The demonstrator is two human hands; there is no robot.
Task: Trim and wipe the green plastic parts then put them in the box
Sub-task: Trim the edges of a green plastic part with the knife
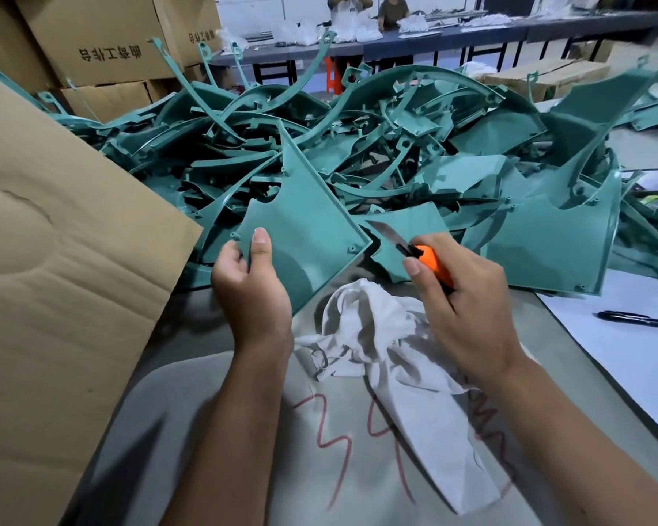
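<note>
Over the rag [373, 328], left hand [249, 282] grips the panel [304, 229], right hand [460, 294] holds the knife [415, 250]; blade should skim the edge, angled off the thumb.

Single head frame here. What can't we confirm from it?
- Box interior: head view shows only a cardboard flap, cut off by the left edge.
- Held green part: its lower edge is behind the left hand.
- Knife: handle mostly covered by the right hand; blade contact with the part unclear.
- Table under the pile of green parts: buried.
</note>
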